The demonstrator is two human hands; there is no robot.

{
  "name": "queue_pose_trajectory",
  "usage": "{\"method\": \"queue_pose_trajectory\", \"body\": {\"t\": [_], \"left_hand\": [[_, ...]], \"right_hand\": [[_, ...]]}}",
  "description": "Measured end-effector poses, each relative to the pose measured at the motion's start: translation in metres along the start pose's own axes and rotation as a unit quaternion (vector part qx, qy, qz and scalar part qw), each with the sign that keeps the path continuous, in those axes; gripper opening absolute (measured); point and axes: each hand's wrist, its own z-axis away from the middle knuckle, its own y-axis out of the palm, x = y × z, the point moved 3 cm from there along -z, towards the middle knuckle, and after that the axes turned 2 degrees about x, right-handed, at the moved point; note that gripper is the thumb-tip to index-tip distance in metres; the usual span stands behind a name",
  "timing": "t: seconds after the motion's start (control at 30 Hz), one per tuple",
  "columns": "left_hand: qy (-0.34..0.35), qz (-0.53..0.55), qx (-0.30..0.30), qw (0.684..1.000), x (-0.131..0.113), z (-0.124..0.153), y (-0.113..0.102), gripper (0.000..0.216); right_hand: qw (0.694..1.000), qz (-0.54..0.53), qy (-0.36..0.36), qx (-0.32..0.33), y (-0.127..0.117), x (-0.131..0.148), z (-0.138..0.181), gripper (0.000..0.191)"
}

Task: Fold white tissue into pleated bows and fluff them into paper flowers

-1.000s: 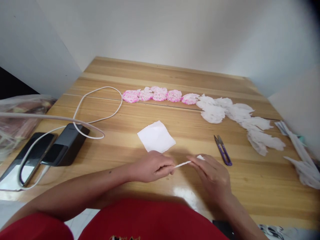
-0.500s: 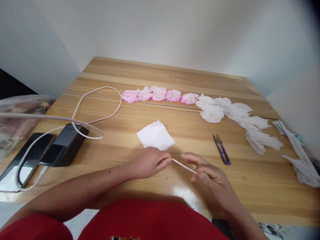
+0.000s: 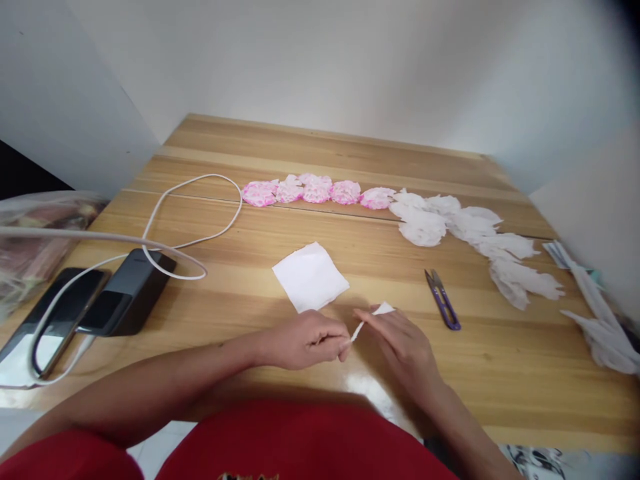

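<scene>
No legible txt; gold-edged print (image 3: 247, 476) on red shirt (image 3: 300, 440) cut off @ btm edge.

A small craft workspace occupies a wooden table (image 3: 500, 373) against pale walls (image 3: 320, 67), whether in a home or a workshop unclear. Pink-edged and white tissue rosettes (image 3: 316, 191), purple-handled snips (image 3: 447, 310) and a twisted paper strip (image 3: 357, 332) mark the handiwork.

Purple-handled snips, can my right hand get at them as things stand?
Probably yes: the purple-handled snips lie just right of your right hand, nothing visible between, though that hand is occupied with the white paper twist.
</scene>
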Motion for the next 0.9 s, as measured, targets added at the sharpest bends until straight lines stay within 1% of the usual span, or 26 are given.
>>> {"method": "queue_pose_trajectory", "body": {"t": [0.07, 0.17, 0.23, 0.33, 0.4, 0.5, 0.57, 0.6, 0.7, 0.77, 0.83, 0.9], "left_hand": [[-0.007, 0.018, -0.009, 1.0, 0.002, 0.0, -0.002, 0.032], [-0.027, 0.028, -0.027, 0.999, 0.004, 0.0, -0.005, 0.031], [-0.04, 0.016, -0.037, 0.998, 0.004, 0.0, -0.007, 0.03], [-0.053, -0.004, -0.039, 0.998, 0.004, -0.001, -0.007, 0.031], [-0.058, -0.015, -0.041, 0.997, 0.006, -0.002, -0.007, 0.032], [-0.069, -0.059, -0.074, 0.993, 0.011, -0.002, -0.008, 0.032], [-0.072, -0.122, -0.095, 0.985, 0.014, -0.002, -0.007, 0.03], [-0.07, -0.158, -0.096, 0.98, 0.014, -0.002, -0.006, 0.03], [-0.053, -0.238, -0.065, 0.968, 0.012, -0.002, 0.0, 0.03], [-0.031, -0.24, -0.025, 0.97, 0.007, -0.002, 0.005, 0.029], [-0.001, -0.21, 0.014, 0.978, 0.001, -0.002, 0.009, 0.027], [0.017, -0.157, 0.03, 0.987, -0.002, -0.002, 0.01, 0.026]], "right_hand": [[0.999, 0.039, -0.023, 0.0, -0.001, -0.003, 0.001, 0.028], [0.998, 0.065, -0.022, -0.003, -0.007, -0.006, 0.003, 0.019], [0.997, 0.071, -0.009, -0.005, -0.012, -0.009, 0.006, 0.014], [0.998, 0.057, 0.029, 0.006, -0.018, -0.013, 0.012, 0.01], [0.998, 0.027, 0.057, 0.014, -0.021, -0.014, 0.015, 0.01], [0.99, -0.058, 0.123, 0.025, -0.022, -0.013, 0.018, 0.02], [0.973, -0.152, 0.167, 0.036, -0.021, -0.009, 0.018, 0.03], [0.961, -0.205, 0.181, 0.039, -0.019, -0.006, 0.017, 0.033], [0.922, -0.336, 0.19, 0.03, -0.012, 0.003, 0.009, 0.034], [0.913, -0.354, 0.203, 0.02, -0.008, 0.005, 0.003, 0.028], [0.924, -0.32, 0.21, 0.017, -0.005, 0.005, -0.003, 0.022], [0.948, -0.256, 0.188, 0.017, -0.004, 0.004, -0.008, 0.018]]}}
